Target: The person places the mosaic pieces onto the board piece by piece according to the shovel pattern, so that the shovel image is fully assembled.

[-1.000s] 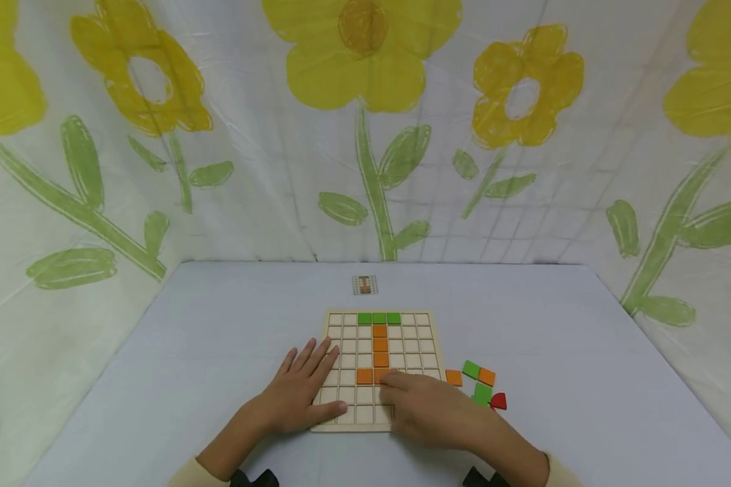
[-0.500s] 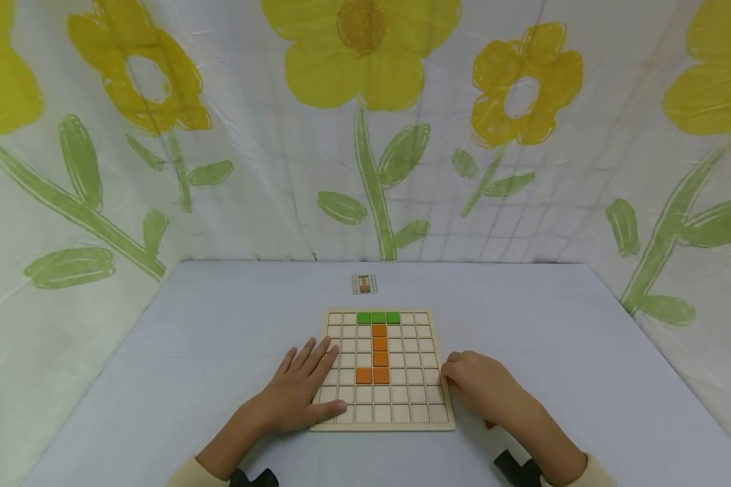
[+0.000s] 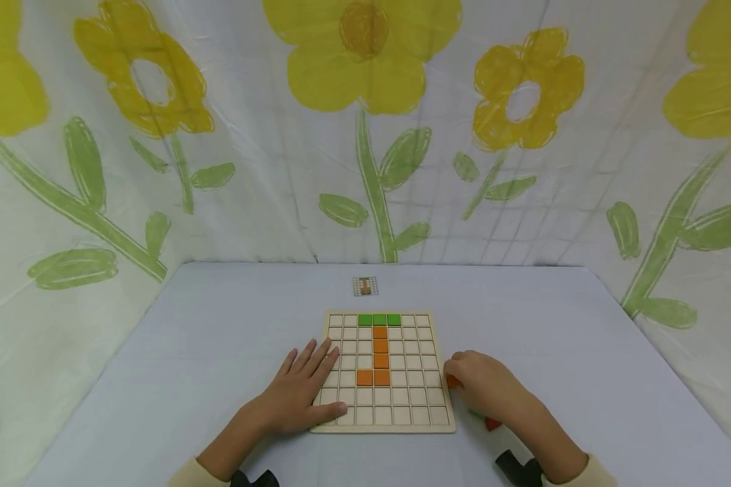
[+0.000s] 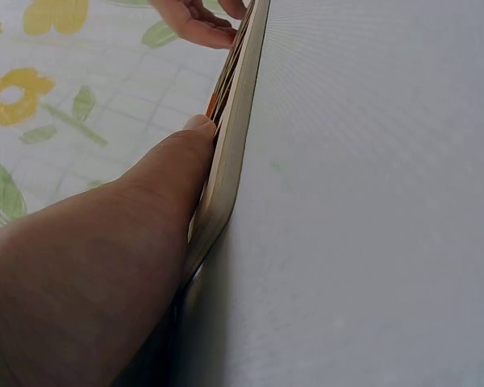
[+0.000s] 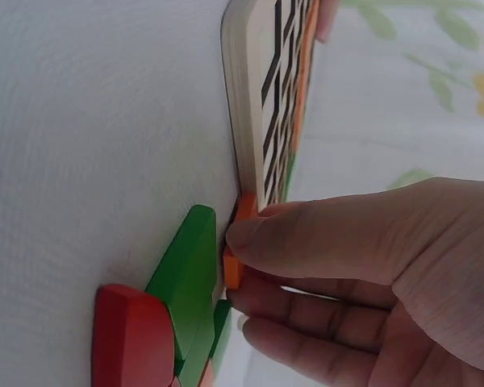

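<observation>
My left hand (image 3: 292, 396) lies flat with spread fingers on the left edge of the wooden grid board (image 3: 382, 429). Green tiles (image 3: 380, 320) fill three cells of its top row; orange tiles (image 3: 380, 346) run down the middle column, with one more at the left of the lowest. Just off the board's right edge, my right hand (image 3: 484, 385) pinches an orange tile (image 5: 232, 270) between thumb and fingers, beside the board's side. Green pieces (image 5: 185, 274) and a red piece (image 5: 133, 339) lie next to it on the table, mostly hidden by the hand in the head view.
A small card (image 3: 365, 286) with a printed grid picture lies beyond the board on the white table (image 3: 250, 304). Behind the table hangs a sheet (image 3: 268, 203) with yellow flowers. Dark straps sit at both wrists.
My right hand has moved from the board's lower middle to the loose pieces at its right, where it now pinches an orange tile. The left hand has stayed in place.
</observation>
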{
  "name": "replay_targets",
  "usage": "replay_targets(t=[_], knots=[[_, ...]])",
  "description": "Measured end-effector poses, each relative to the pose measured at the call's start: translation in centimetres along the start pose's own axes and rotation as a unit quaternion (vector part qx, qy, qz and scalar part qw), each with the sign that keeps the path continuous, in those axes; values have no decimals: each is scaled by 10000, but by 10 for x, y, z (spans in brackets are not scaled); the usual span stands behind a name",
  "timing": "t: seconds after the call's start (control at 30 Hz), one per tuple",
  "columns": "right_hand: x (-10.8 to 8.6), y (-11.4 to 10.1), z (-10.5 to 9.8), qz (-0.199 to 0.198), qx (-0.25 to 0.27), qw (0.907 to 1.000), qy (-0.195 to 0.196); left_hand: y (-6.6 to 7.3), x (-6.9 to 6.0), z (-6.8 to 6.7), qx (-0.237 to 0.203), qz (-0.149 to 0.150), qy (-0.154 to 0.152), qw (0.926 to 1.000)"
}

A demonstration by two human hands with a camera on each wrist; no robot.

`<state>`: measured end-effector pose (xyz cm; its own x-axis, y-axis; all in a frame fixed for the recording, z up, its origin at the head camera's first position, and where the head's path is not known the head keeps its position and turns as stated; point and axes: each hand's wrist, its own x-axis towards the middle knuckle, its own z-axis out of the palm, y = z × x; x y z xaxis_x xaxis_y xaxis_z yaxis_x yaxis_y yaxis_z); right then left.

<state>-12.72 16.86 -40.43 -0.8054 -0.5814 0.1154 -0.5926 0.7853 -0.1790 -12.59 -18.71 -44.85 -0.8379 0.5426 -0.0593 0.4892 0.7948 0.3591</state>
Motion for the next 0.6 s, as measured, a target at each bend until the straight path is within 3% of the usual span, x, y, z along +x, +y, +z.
replay_targets(t=[0.6], knots=[[3, 1, -5, 104, 87, 9998, -162, 3, 1, 0, 63, -19, -4, 10000]])
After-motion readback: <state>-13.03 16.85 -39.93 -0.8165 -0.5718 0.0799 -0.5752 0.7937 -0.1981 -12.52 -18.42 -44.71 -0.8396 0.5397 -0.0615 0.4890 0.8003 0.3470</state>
